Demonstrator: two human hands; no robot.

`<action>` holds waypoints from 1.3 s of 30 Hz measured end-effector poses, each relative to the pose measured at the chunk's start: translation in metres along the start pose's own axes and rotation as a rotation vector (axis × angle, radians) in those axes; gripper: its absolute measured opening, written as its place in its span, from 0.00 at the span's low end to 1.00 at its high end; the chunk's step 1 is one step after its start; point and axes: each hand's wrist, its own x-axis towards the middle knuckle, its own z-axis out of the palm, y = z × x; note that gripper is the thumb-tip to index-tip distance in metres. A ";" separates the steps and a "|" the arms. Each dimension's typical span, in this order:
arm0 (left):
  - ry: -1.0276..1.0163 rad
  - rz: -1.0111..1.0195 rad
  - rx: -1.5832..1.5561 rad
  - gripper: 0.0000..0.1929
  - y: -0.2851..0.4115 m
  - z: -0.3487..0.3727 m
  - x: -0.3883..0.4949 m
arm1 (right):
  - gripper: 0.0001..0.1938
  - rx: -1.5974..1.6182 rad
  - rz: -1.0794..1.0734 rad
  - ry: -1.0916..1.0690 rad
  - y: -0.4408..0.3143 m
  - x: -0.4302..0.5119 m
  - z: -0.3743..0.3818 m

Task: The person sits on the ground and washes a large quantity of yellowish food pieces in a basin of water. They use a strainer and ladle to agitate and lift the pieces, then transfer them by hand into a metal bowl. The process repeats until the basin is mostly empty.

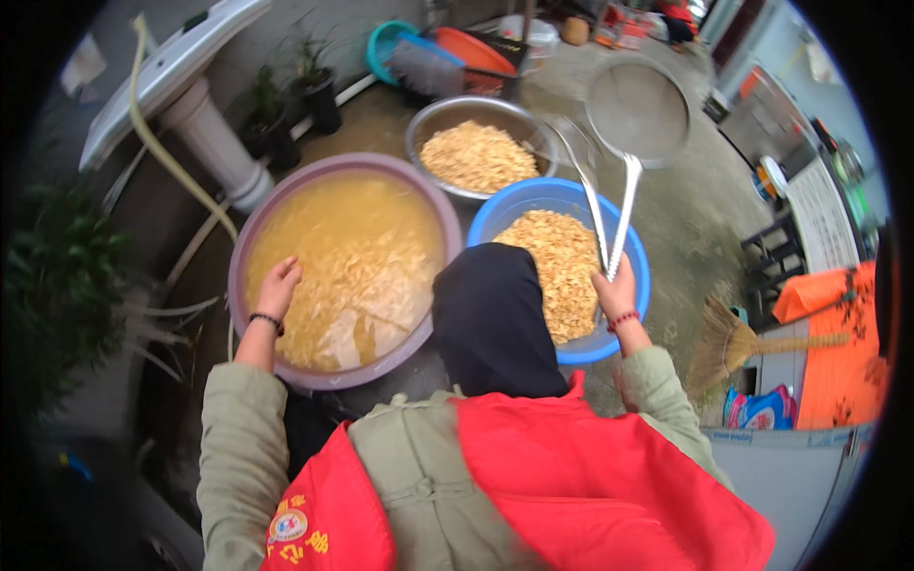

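My left hand (280, 285) hovers over the near left part of a mauve plastic tub (238, 285), with nothing visible in its loosely bent fingers. Cloudy yellowish water fills the tub, and pale thin flakes (378, 268) lie in it. My right hand (615, 291) grips two metal handles at the near right side of a blue plastic basin (493, 210). One handle leads to a large round mesh strainer (637, 110); the far end of the other metal handle (587, 187) is blurred. Drained golden flakes (560, 268) are heaped in the blue basin.
A steel bowl (428, 175) of similar flakes stands behind both basins. To the left are a pedestal washbasin (214, 143), a hose (171, 168) and potted plants (321, 93). A straw broom (725, 342) lies right. Another person (678, 21) is far back.
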 end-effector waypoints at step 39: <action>0.530 -0.854 -0.348 0.50 -0.267 -0.029 0.061 | 0.50 0.092 0.865 -1.069 -0.037 0.153 0.423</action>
